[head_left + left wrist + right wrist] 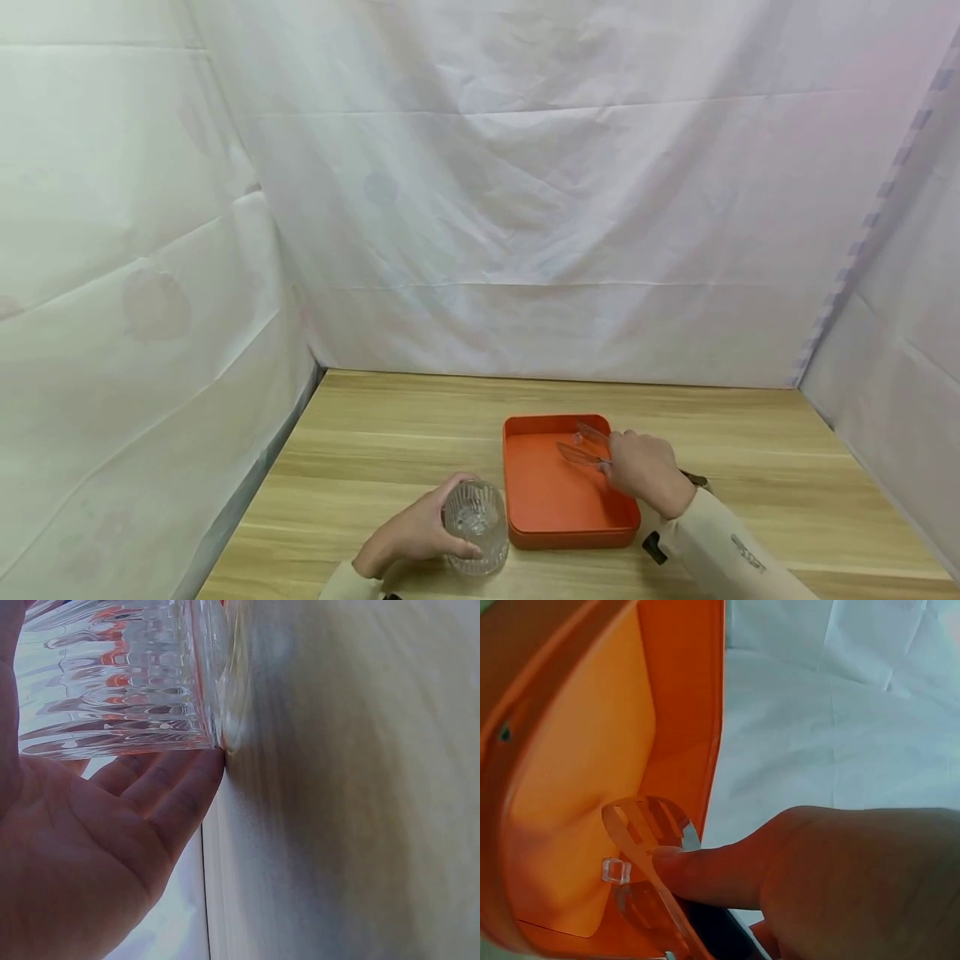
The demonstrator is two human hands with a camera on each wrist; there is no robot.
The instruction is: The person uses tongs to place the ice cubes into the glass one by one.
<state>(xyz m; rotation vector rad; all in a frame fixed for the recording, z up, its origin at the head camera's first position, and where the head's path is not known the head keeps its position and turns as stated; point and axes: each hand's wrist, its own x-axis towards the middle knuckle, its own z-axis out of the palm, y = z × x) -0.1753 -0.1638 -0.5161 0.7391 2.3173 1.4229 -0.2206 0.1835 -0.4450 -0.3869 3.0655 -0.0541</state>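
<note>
My left hand (420, 527) holds a clear ribbed glass (487, 546) on the table, with thumb and fingers curved round its side. Clear pieces seem to lie inside the glass, though the ribs blur them. Against the table, the left wrist view shows the base of the glass (150, 682) beside the fingertips. Over the orange tray (551, 504), my right hand (647, 471) grips a pair of metal tongs (581, 455), their arms spread. A small clear cube (616, 871) lies in the tray between the slotted tong ends (634, 825), apparently unsqueezed.
The tray stands just right of the glass on a wood-grain table (397, 433). White cloth (525, 208) hangs behind the table and along both sides. A dark handle end (693, 478) sticks out behind the right hand.
</note>
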